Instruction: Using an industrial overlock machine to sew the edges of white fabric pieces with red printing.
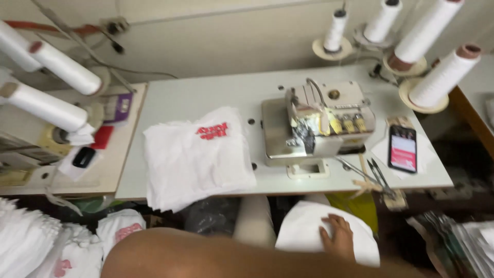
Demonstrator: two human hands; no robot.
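Head cam: our right hand lies flat, fingers open, on white fabric piece in lap, bottom center-right. Left hand's grip: can't tell, only forearm shows. Fabric looks light, floppy; we'd pinch an edge.

My right hand lies flat on soft, matt white cloth. More matt white fabric drapes over the smooth, pale table at its front edge, beside the glossy metal-and-plastic sewing machine.
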